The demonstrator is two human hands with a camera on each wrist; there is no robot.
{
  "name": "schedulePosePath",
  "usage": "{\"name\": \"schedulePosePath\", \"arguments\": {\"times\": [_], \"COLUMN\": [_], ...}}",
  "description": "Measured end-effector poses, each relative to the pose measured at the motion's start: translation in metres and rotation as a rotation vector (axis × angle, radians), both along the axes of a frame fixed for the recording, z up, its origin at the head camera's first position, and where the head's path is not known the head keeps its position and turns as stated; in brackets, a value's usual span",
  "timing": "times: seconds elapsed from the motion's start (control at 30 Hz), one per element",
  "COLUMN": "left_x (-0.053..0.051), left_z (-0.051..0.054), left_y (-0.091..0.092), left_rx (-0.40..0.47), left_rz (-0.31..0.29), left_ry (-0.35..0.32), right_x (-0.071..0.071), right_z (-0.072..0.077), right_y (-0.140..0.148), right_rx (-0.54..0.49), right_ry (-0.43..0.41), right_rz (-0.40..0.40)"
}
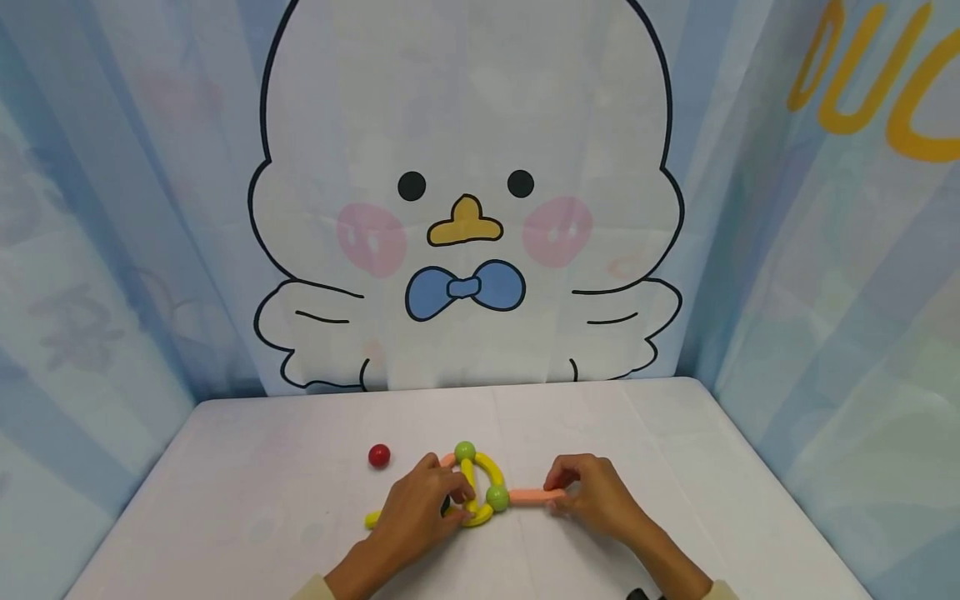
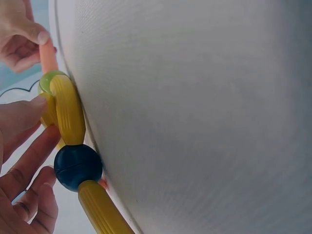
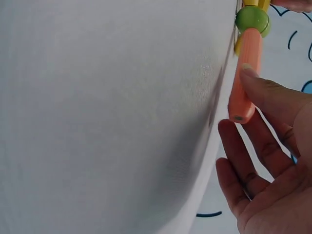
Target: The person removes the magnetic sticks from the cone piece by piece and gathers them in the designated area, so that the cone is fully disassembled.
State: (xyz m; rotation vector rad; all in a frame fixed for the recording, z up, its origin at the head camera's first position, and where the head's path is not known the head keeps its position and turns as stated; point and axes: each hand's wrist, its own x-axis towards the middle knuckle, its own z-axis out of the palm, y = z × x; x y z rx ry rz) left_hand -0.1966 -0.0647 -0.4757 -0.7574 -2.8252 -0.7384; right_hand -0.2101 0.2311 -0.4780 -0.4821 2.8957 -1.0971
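Note:
A joined piece of yellow rods (image 1: 491,468), green balls (image 1: 497,497) and orange rods lies on the table. My left hand (image 1: 423,510) pinches a yellow rod (image 2: 49,111) between thumb and finger, beside a dark blue ball (image 2: 78,167) that has another yellow rod (image 2: 105,208) on its near side. My right hand (image 1: 596,496) holds the free end of an orange rod (image 3: 246,78) between thumb and fingers; its other end meets a green ball (image 3: 252,21). In the head view the left hand covers part of the piece, including most of the blue ball.
A loose red ball (image 1: 379,456) sits on the white table (image 1: 247,475), behind and left of the joined piece. A small black object (image 1: 637,594) shows at the bottom edge by the right forearm. Printed curtains stand behind the table and on both sides.

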Motion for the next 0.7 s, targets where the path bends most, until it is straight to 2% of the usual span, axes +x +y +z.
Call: {"name": "schedulePosePath", "arguments": {"times": [0.4,0.6,0.7], "left_x": [0.005,0.01,0.012], "left_z": [0.001,0.005,0.008], "left_y": [-0.006,-0.018,-0.027], "left_rx": [-0.047,-0.051,-0.044], "left_rz": [0.017,0.053,0.085], "left_ry": [0.049,0.055,0.043], "right_x": [0.003,0.002,0.001], "right_z": [0.002,0.002,0.003], "right_y": [-0.006,-0.013,-0.019], "right_rx": [0.091,0.045,0.021], "right_ry": [0.016,-0.019,-0.008], "right_rz": [0.024,0.019,0.001]}}
